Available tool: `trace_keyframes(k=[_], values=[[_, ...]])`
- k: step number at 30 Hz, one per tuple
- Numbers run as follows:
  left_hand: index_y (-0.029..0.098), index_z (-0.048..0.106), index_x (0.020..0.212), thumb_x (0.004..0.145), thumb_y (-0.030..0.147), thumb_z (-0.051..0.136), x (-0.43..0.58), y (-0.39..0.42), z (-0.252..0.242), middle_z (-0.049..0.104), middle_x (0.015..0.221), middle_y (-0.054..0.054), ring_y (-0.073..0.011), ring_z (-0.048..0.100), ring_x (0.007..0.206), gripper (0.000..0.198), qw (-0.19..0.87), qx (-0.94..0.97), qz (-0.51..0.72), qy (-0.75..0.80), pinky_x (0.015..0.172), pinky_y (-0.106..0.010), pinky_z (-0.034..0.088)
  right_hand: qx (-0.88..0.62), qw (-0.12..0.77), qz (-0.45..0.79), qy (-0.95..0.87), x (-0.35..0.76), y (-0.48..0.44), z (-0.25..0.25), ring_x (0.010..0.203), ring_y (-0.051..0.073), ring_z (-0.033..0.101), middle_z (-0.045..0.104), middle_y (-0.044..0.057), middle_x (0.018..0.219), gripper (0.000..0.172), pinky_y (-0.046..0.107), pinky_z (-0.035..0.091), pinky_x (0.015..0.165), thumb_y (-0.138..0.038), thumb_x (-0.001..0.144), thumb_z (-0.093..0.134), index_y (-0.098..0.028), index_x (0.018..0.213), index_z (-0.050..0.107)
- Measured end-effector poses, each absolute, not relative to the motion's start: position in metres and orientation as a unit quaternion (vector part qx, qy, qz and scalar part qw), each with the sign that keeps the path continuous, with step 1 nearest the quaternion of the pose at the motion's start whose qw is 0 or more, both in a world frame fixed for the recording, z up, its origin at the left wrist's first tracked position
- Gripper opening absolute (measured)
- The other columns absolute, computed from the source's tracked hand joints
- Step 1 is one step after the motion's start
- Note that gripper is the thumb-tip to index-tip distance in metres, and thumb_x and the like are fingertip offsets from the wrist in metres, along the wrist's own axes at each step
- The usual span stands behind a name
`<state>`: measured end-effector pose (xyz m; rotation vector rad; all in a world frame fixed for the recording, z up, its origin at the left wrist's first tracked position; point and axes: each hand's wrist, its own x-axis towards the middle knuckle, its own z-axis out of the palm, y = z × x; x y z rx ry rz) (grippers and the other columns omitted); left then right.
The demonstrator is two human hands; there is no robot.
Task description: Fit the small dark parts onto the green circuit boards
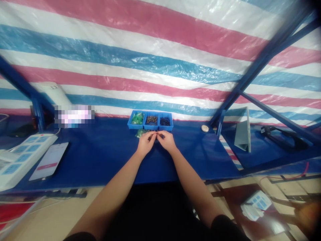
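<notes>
My left hand (145, 144) and my right hand (167, 140) meet fingertip to fingertip over the blue table, just in front of three small blue bins. Both are pinched closed; whatever lies between the fingers is too small to make out. The left bin (135, 127) holds green pieces (137, 118). In the middle one are small brassy metal parts (151, 119), and the right one has dark small parts (165, 121). A few green pieces (140, 133) lie on the table beside my left fingers, partly hidden by them.
To the left are a phone (50, 161) and a white power strip (27, 155). A round cream-coloured object (205, 128) sits right of the bins. Blue metal frame bars (238, 90) slant up at the right, before a striped plastic sheet (150, 43). A grey tablet-like stand (243, 134) is beyond.
</notes>
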<state>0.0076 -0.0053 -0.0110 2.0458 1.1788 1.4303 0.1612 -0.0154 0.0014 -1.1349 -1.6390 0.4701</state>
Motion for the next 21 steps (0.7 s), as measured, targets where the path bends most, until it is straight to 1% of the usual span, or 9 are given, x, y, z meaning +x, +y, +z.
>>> trace_keyframes(k=[3, 5, 8, 10, 12, 16, 18, 21], values=[[0.025, 0.067, 0.109, 0.092, 0.03, 0.051, 0.0083, -0.0061, -0.01, 0.07, 0.105, -0.003, -0.0176, 0.064, 0.091, 0.024, 0.174, 0.747, 0.501, 0.401, 0.084, -0.033, 0.051, -0.476, 0.542, 0.233, -0.653, 0.1613, -0.0145, 0.0024, 0.077, 0.018, 0.065, 0.072, 0.004, 0.088, 0.018, 0.029, 0.052, 0.072, -0.034, 0.083, 0.059, -0.02, 0.085, 0.072], [0.026, 0.066, 0.111, 0.092, 0.03, 0.052, 0.008, -0.0061, -0.0091, 0.071, 0.101, -0.003, -0.0178, 0.065, 0.088, 0.025, 0.159, 0.756, 0.491, 0.403, 0.083, -0.034, 0.051, -0.475, 0.549, 0.261, -0.637, 0.1619, -0.0133, 0.0028, 0.078, 0.019, 0.066, 0.072, 0.005, 0.089, 0.021, 0.028, 0.052, 0.069, -0.036, 0.083, 0.06, -0.02, 0.084, 0.072], [0.026, 0.066, 0.112, 0.09, 0.03, 0.054, 0.0069, -0.0052, -0.0086, 0.071, 0.091, -0.003, -0.0173, 0.065, 0.08, 0.025, 0.136, 0.761, 0.483, 0.412, 0.08, -0.034, 0.051, -0.462, 0.552, 0.306, -0.623, 0.1622, -0.0116, 0.0029, 0.074, 0.018, 0.066, 0.072, 0.005, 0.085, 0.024, 0.028, 0.052, 0.068, -0.038, 0.083, 0.06, -0.018, 0.084, 0.072], [0.026, 0.067, 0.11, 0.09, 0.031, 0.055, 0.0062, -0.0042, -0.0086, 0.072, 0.092, -0.003, -0.0174, 0.065, 0.081, 0.023, 0.124, 0.761, 0.485, 0.412, 0.08, -0.034, 0.051, -0.451, 0.555, 0.332, -0.615, 0.1617, -0.0107, 0.0024, 0.074, 0.019, 0.066, 0.072, 0.005, 0.084, 0.025, 0.029, 0.052, 0.069, -0.04, 0.082, 0.061, -0.017, 0.084, 0.072], [0.026, 0.069, 0.107, 0.091, 0.031, 0.054, 0.0058, -0.0034, -0.0084, 0.072, 0.099, -0.003, -0.0184, 0.066, 0.087, 0.022, 0.117, 0.761, 0.492, 0.406, 0.082, -0.034, 0.052, -0.447, 0.558, 0.349, -0.606, 0.1609, -0.0102, 0.0019, 0.075, 0.019, 0.066, 0.073, 0.005, 0.084, 0.026, 0.029, 0.053, 0.071, -0.041, 0.08, 0.063, -0.017, 0.084, 0.073], [0.024, 0.069, 0.105, 0.093, 0.032, 0.051, 0.0056, -0.0024, -0.0082, 0.071, 0.105, -0.004, -0.0204, 0.066, 0.097, 0.023, 0.126, 0.749, 0.504, 0.412, 0.088, -0.036, 0.051, -0.448, 0.574, 0.357, -0.585, 0.161, -0.0093, 0.0017, 0.076, 0.019, 0.067, 0.073, 0.006, 0.086, 0.027, 0.031, 0.055, 0.073, -0.041, 0.078, 0.065, -0.018, 0.09, 0.073], [0.024, 0.069, 0.105, 0.093, 0.033, 0.051, 0.0054, -0.002, -0.0085, 0.071, 0.105, -0.005, -0.0205, 0.066, 0.097, 0.024, 0.136, 0.74, 0.504, 0.425, 0.089, -0.036, 0.052, -0.456, 0.582, 0.35, -0.575, 0.1622, -0.009, 0.0025, 0.075, 0.019, 0.067, 0.073, 0.006, 0.086, 0.028, 0.032, 0.055, 0.073, -0.041, 0.078, 0.066, -0.018, 0.092, 0.073], [0.023, 0.068, 0.104, 0.093, 0.034, 0.049, 0.0051, -0.0014, -0.0092, 0.07, 0.105, -0.005, -0.0202, 0.067, 0.095, 0.024, 0.152, 0.732, 0.5, 0.437, 0.087, -0.035, 0.052, -0.471, 0.577, 0.331, -0.58, 0.1637, -0.0094, 0.0043, 0.074, 0.019, 0.067, 0.073, 0.006, 0.085, 0.027, 0.032, 0.056, 0.071, -0.041, 0.078, 0.065, -0.018, 0.09, 0.073]])
